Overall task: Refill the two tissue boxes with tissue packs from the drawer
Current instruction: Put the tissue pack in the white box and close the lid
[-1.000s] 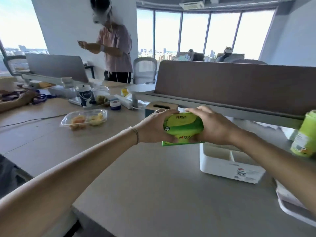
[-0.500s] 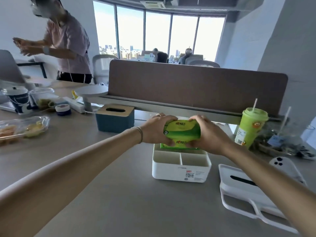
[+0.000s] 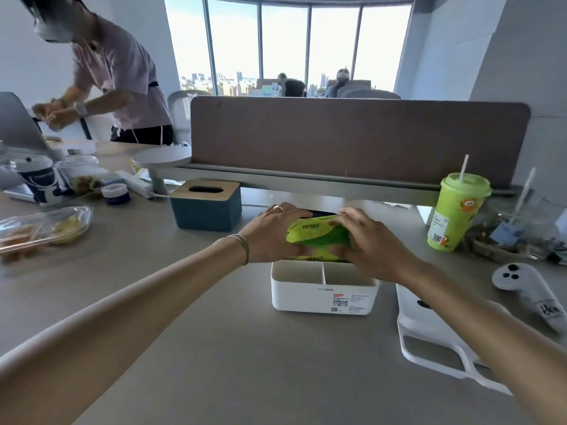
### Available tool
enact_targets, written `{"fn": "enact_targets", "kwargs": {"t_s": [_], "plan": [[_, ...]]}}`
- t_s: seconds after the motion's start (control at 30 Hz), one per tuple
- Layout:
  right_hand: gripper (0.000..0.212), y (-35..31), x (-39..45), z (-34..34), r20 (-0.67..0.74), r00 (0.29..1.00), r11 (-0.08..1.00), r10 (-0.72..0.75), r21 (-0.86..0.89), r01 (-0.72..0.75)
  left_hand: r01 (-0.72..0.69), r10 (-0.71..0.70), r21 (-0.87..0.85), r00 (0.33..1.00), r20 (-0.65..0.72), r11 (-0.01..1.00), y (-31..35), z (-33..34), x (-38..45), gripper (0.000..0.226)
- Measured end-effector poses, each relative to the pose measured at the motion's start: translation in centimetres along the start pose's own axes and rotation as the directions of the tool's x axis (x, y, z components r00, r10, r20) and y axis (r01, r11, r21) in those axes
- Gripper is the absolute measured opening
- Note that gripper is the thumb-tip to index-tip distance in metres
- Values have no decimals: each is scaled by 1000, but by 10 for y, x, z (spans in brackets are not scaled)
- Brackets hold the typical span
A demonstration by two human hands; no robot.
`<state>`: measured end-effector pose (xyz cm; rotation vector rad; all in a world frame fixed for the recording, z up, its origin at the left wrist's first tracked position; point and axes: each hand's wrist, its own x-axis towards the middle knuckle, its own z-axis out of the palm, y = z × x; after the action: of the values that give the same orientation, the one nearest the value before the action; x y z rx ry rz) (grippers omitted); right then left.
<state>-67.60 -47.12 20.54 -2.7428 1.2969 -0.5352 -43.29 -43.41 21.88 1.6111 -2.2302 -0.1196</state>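
The green tissue pack [image 3: 319,237] is showing a glossy, crinkling plastic wrap, catching light along its top. The white tissue box [image 3: 322,289] near it is looking like smooth matt plastic, with a paper label sticking on its near wall. Its lid [image 3: 429,338], lying to the right, is showing the same smooth white plastic. The blue tissue box [image 3: 205,210] on the left is wearing a matt finish under a pale wood-grain top. The desk [image 3: 214,348] is appearing as a smooth, matt grey surface. The divider panel [image 3: 352,139] at the far side is looking like rough brown felt cloth. The green cup [image 3: 454,216] is shining faintly, as smooth plastic.
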Motion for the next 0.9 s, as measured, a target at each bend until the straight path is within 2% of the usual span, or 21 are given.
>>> {"fn": "enact_targets", "kwargs": {"t_s": [0.1, 0.2, 0.33, 0.57, 0.77, 0.9], "plan": [[71, 6, -18, -18, -52, 999, 999, 15, 48, -12, -78, 69, -46, 981, -179, 996, 26, -5, -6, 60], [57, 22, -45, -35, -82, 994, 995, 65, 77, -59, -136, 128, -30, 972, -199, 990, 60, 3, -9, 49], [49, 44, -90, -53, -112, 983, 985, 147, 103, -136, -209, 201, -45, 969, -142, 977, 103, 27, -6, 48], [45, 76, -170, -63, -71, 953, 955, 295, 60, -291, -310, 312, -86, 950, 14, 947, 163, 76, 3, 47], [37, 95, -207, -47, -1, 941, 941, 337, 43, -337, -307, 312, -57, 932, 182, 950, 186, 108, 10, 51], [37, 99, -214, -41, 14, 933, 930, 359, 77, -359, -299, 294, -15, 925, 239, 954, 189, 119, 12, 53]]}}
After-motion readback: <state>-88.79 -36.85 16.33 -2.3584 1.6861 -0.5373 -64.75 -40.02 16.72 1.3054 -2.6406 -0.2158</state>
